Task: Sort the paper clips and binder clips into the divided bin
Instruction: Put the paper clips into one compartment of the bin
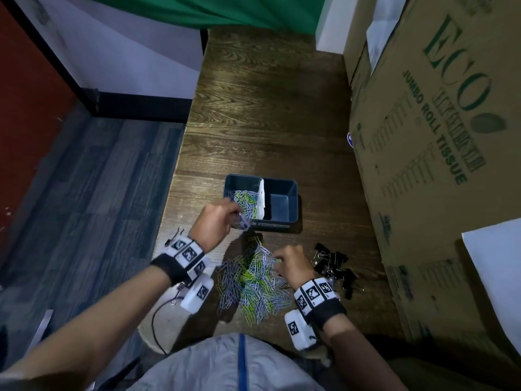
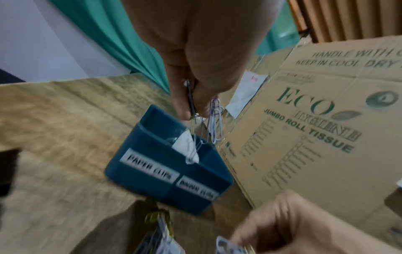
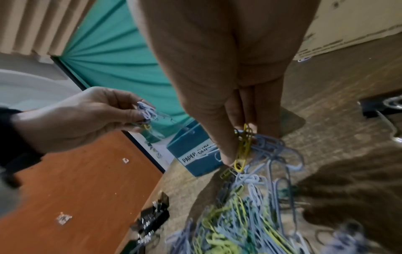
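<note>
A dark blue divided bin (image 1: 284, 214) stands on the wooden table; its left half holds paper clips (image 1: 244, 197), and its right half looks bare. My left hand (image 1: 217, 218) pinches a small bunch of paper clips (image 2: 214, 120) just at the bin's near left corner. My right hand (image 1: 290, 263) pinches paper clips (image 3: 242, 149) at the top of the loose pile (image 1: 253, 280) of blue, grey and yellow-green clips. Black binder clips (image 1: 335, 263) lie in a heap right of that pile. Labels (image 2: 150, 165) on the bin's front read paper clips and binder clips.
A large cardboard carton (image 1: 439, 136) walls off the table's right side. Stray binder clips (image 1: 174, 235) lie near the table's left edge by my left wrist. The floor (image 1: 84, 193) drops away on the left. Bare table (image 1: 267, 108) stretches beyond the bin.
</note>
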A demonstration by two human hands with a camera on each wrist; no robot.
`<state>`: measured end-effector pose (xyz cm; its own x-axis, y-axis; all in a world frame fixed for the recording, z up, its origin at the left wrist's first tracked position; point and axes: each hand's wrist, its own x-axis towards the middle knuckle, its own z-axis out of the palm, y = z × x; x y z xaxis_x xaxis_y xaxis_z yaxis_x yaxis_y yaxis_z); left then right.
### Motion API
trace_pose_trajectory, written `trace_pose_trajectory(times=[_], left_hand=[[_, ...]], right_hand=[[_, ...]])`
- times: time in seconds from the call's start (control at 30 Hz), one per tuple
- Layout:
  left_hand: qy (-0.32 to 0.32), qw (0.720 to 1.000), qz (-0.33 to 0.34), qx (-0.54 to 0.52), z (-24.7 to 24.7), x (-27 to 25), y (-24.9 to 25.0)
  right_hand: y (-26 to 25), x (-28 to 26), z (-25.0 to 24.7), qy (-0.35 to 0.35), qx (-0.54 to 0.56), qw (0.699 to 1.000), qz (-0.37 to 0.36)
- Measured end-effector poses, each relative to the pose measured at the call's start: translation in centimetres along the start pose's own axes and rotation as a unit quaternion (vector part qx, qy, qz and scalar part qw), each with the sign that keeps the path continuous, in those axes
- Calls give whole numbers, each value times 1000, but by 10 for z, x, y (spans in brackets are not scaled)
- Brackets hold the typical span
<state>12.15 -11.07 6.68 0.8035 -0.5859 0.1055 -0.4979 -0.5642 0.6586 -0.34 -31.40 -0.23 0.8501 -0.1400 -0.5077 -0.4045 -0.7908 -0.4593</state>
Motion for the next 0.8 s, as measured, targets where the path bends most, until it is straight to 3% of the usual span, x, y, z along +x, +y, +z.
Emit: trace_pose_trajectory(times=[0.13,0.23,0.37,0.5,0.6,0.73,0.8], left_hand=[[20,999,-31,6,-14,45,-2],[-3,998,-62,-19,-10,61,-10],[-3,997,-79,11,0,46,-20],[0,994,-94,47,17,5,-31],[-63,991,-109,46,33,-28,-39],[-177,973,-122,88,42,-64,-46],[-238,956,-133,113,48,-77,-50]], right_hand=[[-21,2,-27,66,61,995,-37],[-49,8,-54,100,54,990,-77],[-81,30,-86,153,49,981,-109],[-106,62,-93,166,77,979,-87],[-115,70,-89,166,104,977,-80],[-101,59,-62,194,79,968,-141],[-84,49,-33,157,63,972,-164]])
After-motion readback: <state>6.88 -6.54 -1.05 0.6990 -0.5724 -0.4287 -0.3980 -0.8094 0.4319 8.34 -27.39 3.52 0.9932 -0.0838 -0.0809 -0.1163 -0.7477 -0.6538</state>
